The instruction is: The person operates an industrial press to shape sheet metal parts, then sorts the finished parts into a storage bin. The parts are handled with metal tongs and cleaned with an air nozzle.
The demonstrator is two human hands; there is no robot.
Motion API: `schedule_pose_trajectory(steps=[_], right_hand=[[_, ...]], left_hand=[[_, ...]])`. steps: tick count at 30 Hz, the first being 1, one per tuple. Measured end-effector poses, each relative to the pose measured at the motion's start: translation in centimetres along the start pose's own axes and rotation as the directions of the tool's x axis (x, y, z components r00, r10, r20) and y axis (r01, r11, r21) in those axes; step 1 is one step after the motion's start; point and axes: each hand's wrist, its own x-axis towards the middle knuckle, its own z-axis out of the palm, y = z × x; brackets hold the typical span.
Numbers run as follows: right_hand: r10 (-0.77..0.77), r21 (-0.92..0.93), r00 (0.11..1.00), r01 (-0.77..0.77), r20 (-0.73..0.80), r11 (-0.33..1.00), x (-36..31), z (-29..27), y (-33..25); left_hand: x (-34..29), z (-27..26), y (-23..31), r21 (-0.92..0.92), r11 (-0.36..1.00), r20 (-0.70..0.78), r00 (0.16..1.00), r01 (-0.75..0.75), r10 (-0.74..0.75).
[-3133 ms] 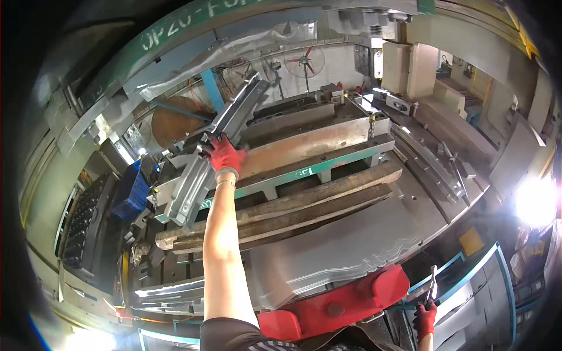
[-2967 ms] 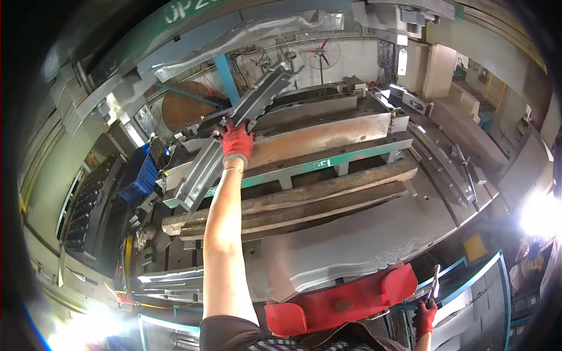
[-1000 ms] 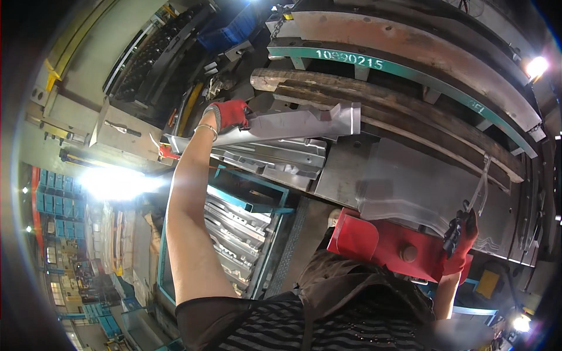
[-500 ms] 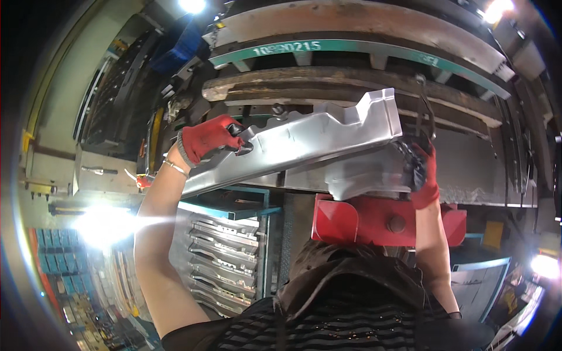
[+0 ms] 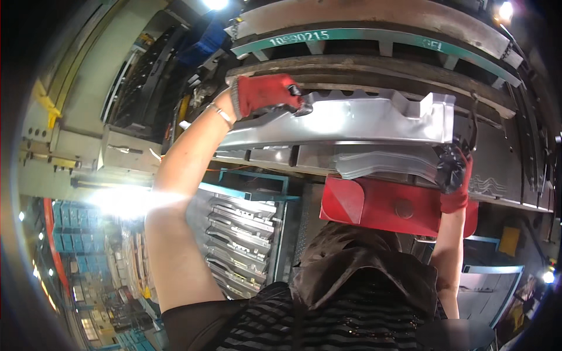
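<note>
A long shiny pressed sheet-metal part (image 5: 374,120) with a stepped upper edge spans the space in front of me. My left hand (image 5: 269,96), in a red glove with dark fingertips, is closed on its upper edge toward the left. By the part's lower right corner is my right hand (image 5: 453,169), also gloved. Its fingers are closed around a thin dark metal rod (image 5: 473,120) that rises past the part's end; whether they also touch the corner is unclear. Under the part lies a stack of thin shaped metal sheets (image 5: 383,164).
A red metal block (image 5: 383,205) stands close before my body. To its left, a blue-framed rack (image 5: 287,228) holds several stamped metal parts (image 5: 243,240). Beyond the part run a green beam (image 5: 363,38) and heavy press plates. A bright lamp (image 5: 126,199) glares at left.
The sheet-metal part has swung closer to level and shifted right, with my left hand moving up and right on it. My right hand and the rod have moved right too.
</note>
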Motion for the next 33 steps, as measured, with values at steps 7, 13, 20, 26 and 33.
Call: schedule_pose_trajectory(steps=[7,13,20,26,33], right_hand=[[-0.016,-0.281,1.000,0.015,0.001,0.960,-1.7,2.6,-0.1],[-0.038,-0.400,0.997,0.007,-0.069,0.916,-1.7,2.0,0.3],[-0.060,-0.470,0.998,0.040,-0.028,0.882,-1.3,-0.6,0.9],[-0.033,-0.558,0.995,0.081,0.096,0.826,-0.8,-1.1,1.6],[-0.133,-0.679,0.983,0.183,0.126,0.711,-2.0,-0.9,1.2]], left_hand=[[-1.4,0.7,-3.2,0.188,0.981,-0.165,0.982,-0.058,0.090],[-5.1,0.3,-10.6,0.283,0.938,-0.257,0.958,0.198,-0.124],[-6.9,7.4,-25.2,0.411,0.881,-0.556,0.830,0.235,0.037],[-7.1,13.6,-31.4,0.289,0.758,-0.623,0.716,0.585,-0.315],[-10.1,16.0,-35.9,0.278,0.727,-0.524,0.734,0.627,-0.433]])
